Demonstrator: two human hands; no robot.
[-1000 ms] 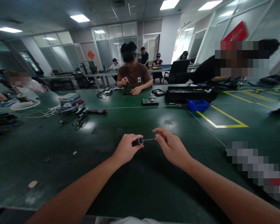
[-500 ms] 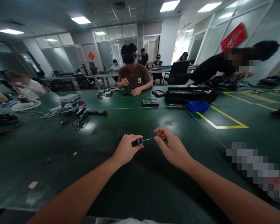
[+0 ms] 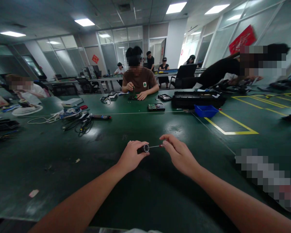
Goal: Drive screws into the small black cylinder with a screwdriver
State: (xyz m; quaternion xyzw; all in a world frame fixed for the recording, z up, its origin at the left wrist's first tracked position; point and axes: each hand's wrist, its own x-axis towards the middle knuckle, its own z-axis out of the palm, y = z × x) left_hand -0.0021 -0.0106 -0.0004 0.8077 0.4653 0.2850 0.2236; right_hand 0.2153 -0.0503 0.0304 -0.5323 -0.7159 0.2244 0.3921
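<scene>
My left hand (image 3: 131,156) is closed around a short black cylinder (image 3: 145,148) whose round, silver-rimmed end faces me. From the right, the thin metal shaft of a screwdriver (image 3: 156,146) meets the side of the cylinder. Whether its tip sits in a screw is too small to tell. My right hand (image 3: 178,151) pinches the screwdriver by its red part, and most of the handle is hidden by the fingers. Both hands are just above the dark green table (image 3: 145,194).
Beyond my hands lie bundled cables (image 3: 83,124), a circuit board part (image 3: 156,106), a long black housing (image 3: 196,99) and a blue tray (image 3: 205,110). A co-worker (image 3: 140,79) sits opposite. A blurred-out object (image 3: 266,178) lies near my right forearm.
My right thumb and fingers have shifted around the screwdriver handle, and a bit more of the red part shows. My left hand and the cylinder have hardly moved.
</scene>
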